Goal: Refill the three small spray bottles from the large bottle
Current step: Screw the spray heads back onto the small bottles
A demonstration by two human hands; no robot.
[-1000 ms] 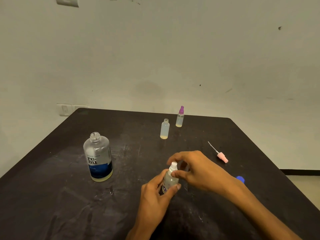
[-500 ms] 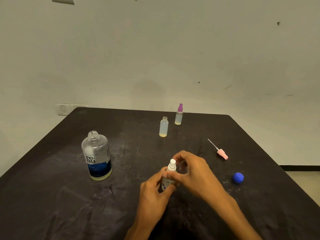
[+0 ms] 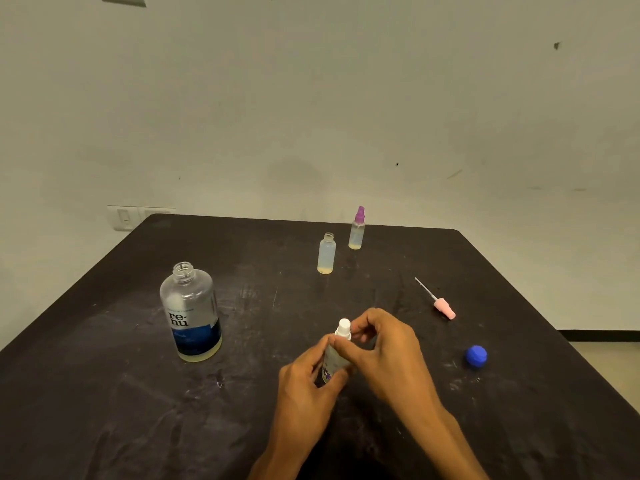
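Observation:
A small spray bottle with a white top (image 3: pixel 341 344) stands upright near the table's front middle. My left hand (image 3: pixel 306 386) grips its body and my right hand (image 3: pixel 384 348) pinches its white spray head. The large clear bottle (image 3: pixel 191 313) with a blue label stands uncapped at the left, with a little yellowish liquid at its bottom. Farther back stand an uncapped small bottle (image 3: pixel 326 253) and a small bottle with a purple spray top (image 3: pixel 357 229). A pink spray head with its tube (image 3: pixel 440 302) lies at the right.
A blue cap (image 3: pixel 476 356) lies on the black table (image 3: pixel 104 393) right of my hands. The table's far edge meets a pale wall with a switch plate (image 3: pixel 124 218) at the left. Floor shows past the right edge.
Both hands have stayed on the white-topped bottle, shifting only slightly around its spray head. The other bottles have not moved.

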